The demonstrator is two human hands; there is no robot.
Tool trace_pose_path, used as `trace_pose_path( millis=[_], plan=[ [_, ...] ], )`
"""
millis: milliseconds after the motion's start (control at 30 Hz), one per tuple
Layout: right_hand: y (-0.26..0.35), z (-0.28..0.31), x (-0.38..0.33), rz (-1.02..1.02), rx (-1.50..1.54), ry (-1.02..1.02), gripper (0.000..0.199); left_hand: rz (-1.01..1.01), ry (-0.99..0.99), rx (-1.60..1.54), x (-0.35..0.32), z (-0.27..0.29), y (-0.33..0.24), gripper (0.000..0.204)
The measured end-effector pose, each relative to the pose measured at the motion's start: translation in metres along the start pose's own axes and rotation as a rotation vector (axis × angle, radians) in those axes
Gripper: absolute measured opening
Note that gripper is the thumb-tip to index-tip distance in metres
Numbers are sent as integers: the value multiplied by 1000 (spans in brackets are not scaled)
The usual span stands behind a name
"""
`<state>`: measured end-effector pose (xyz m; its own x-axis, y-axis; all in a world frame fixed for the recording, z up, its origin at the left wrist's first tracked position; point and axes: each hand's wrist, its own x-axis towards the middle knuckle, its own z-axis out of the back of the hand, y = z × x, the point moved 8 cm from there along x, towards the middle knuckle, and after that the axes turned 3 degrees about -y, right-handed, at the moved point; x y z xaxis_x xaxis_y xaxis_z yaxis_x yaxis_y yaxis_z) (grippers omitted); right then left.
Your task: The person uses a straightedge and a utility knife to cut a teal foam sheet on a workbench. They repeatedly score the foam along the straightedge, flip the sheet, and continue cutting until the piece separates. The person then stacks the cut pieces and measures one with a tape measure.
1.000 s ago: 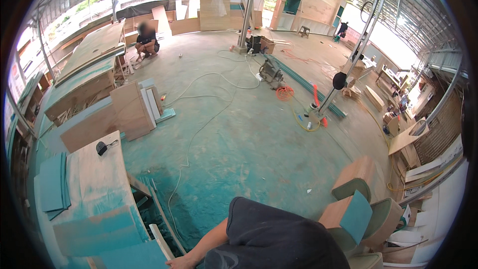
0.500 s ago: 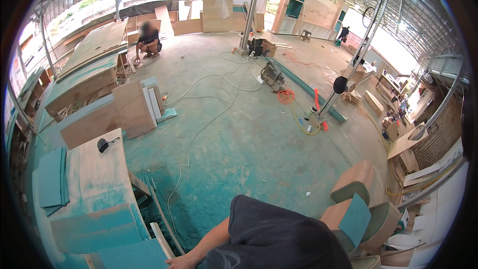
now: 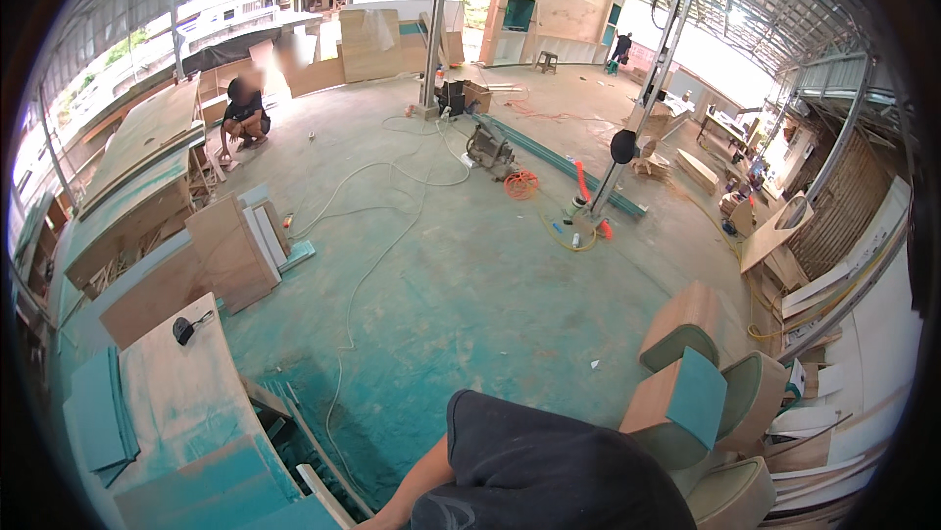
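Note:
My right forearm [image 3: 417, 487] comes out of a dark short sleeve [image 3: 529, 447] and reaches down to the left. The right hand is cut off by the lower edge, so its fingers are hidden. It is nearest to a narrow pale wooden strip [image 3: 321, 493] at the edge of a turquoise-painted panel [image 3: 294, 515]. That panel lies at the near end of a workbench [image 3: 186, 388] dusted with turquoise paint. My left hand is out of the picture.
Turquoise boards [image 3: 101, 412] and a black mask-like item [image 3: 183, 331] lie on the bench. Curved wooden pieces [image 3: 676, 324] stand at the right. A hose [image 3: 377, 270] crosses the floor toward a compressor-like machine [image 3: 487, 145]. A person [image 3: 244, 116] squats at the far left.
The view has shifted, so the surroundings sit further left and, nearby, lower. My right hand, seen earlier at the wooden strip beside the turquoise panel, has slipped almost wholly below the lower edge.

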<state>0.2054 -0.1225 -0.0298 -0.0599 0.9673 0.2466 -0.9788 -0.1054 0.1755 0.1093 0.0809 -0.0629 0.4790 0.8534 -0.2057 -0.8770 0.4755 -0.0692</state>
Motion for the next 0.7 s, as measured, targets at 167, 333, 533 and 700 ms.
trace_pose_path(
  millis=[167, 333, 533, 700],
  plan=[
    [4, 8, 1, -26, -30, 10, 34, 86, 11, 27, -11, 16, -3, 80],
    [6, 3, 1, -6, -21, -9, 35, 159, 38, 43, -15, 18, -8, 78],
    [4, -3, 6, -23, -69, 77, 34, -33, -191, 99, -31, 44, -19, 80],
    [2, -11, 7, -43, 11, 105, 38, 25, -116, 24, 4, -2, 13, 87]
  ],
)
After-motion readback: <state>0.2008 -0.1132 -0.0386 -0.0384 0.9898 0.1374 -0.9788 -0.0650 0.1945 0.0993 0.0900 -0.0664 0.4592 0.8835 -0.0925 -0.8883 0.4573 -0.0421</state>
